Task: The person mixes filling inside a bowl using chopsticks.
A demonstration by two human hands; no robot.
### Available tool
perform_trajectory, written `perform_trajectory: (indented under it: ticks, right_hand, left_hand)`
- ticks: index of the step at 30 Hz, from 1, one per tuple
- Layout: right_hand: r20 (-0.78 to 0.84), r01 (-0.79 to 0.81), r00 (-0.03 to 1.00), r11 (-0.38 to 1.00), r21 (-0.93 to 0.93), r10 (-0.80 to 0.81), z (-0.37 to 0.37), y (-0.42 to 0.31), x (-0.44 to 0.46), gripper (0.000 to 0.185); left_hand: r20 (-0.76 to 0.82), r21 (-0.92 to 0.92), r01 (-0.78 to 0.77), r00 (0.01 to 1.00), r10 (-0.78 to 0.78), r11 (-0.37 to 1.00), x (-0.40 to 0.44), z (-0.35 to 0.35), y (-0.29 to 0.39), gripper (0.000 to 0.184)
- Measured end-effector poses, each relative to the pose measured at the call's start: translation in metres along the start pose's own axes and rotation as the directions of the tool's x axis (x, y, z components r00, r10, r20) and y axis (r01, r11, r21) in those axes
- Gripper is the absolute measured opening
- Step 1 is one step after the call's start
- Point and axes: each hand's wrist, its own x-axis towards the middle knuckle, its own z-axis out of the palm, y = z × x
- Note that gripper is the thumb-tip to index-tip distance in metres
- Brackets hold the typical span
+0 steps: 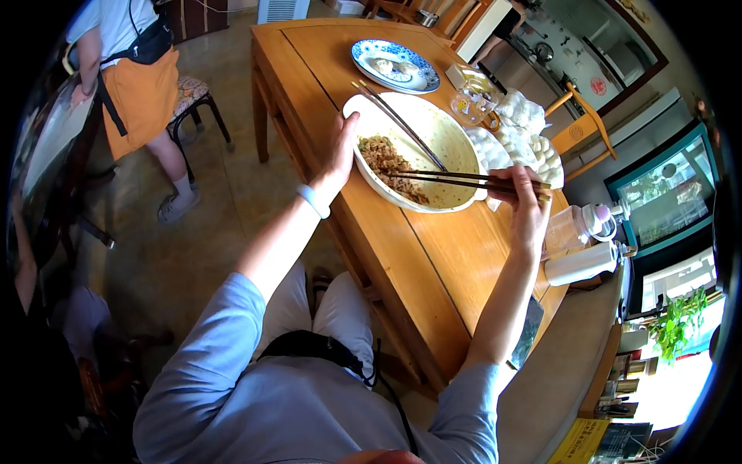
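A large white bowl (pixel 452 139) stands on the wooden table in front of me, with brown minced filling (pixel 380 158) gathered at its left and lower side. My left hand (pixel 338 155) is closed on the bowl's left rim, thumb at the edge. In my right hand (pixel 527 203) is a pair of dark chopsticks (pixel 456 178), whose tips reach into the filling. Another pair of chopsticks (pixel 402 124) leans across the bowl, from the far left rim down to the inside. Beyond the bowl, a blue-and-white plate (pixel 427 80) carries a few pale dumplings (pixel 384 66).
Behind the bowl are a glass pitcher (pixel 471 104) and white plastic bags (pixel 522 139). A clear bottle (pixel 568 228), a white cylinder (pixel 580 263) and a dark phone-like slab (pixel 528 332) lie to the right. A person in orange shorts (pixel 139 97) stands left, near a stool (pixel 195 89).
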Motion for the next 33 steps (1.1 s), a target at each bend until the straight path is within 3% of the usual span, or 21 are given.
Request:
perform_trajectory:
  ticks: [2,6,9,13,15,17,26,30,33]
  right_hand:
    - [-0.013,0.033,0.999,0.997,0.063,-0.032,-0.005,0.004,0.000,0.029]
    - [0.056,-0.028,0.998,0.999,-0.040,0.030,0.001,0.017,0.003,0.028]
    - [0.012,-0.057,0.998,0.993,-0.099,0.059,-0.011,0.009,0.008,0.027]
    - [-0.055,0.019,0.998,0.995,0.095,-0.014,-0.019,0.003,0.002,0.028]
    - [0.037,0.018,0.999,1.000,0.018,-0.019,-0.013,0.005,-0.001,0.026]
    - [0.137,-0.065,0.988,0.996,-0.069,0.074,-0.007,0.010,0.000,0.026]
    - [-0.153,0.012,0.988,1.000,-0.011,-0.013,-0.028,-0.013,-0.004,0.027]
    - [-0.045,-0.047,0.998,0.991,-0.128,0.041,-0.017,-0.001,-0.001,0.028]
    - [-0.064,0.000,0.998,1.000,-0.024,-0.002,0.010,0.014,0.001,0.030]
  left_hand:
    - [0.000,-0.010,0.003,1.000,-0.003,1.000,0.001,-0.001,-0.001,0.044]
    - [-0.008,-0.034,-0.004,1.000,0.003,0.999,0.001,0.001,-0.002,0.045]
    - [0.000,0.010,0.007,1.000,-0.007,1.000,0.000,-0.002,-0.001,0.045]
    - [0.002,0.005,0.010,1.000,-0.010,1.000,0.003,-0.004,-0.005,0.045]
    - [0.005,-0.007,0.027,1.000,-0.027,1.000,0.003,-0.003,-0.005,0.045]
    - [0.005,-0.013,0.022,1.000,-0.022,1.000,0.002,-0.002,-0.005,0.046]
    - [0.000,-0.015,0.010,1.000,-0.010,1.000,0.000,0.001,-0.002,0.045]
    - [0.001,-0.019,-0.002,1.000,0.002,1.000,-0.001,0.002,0.001,0.044]
    - [-0.001,0.004,-0.008,1.000,0.008,1.000,0.000,0.001,0.000,0.043]
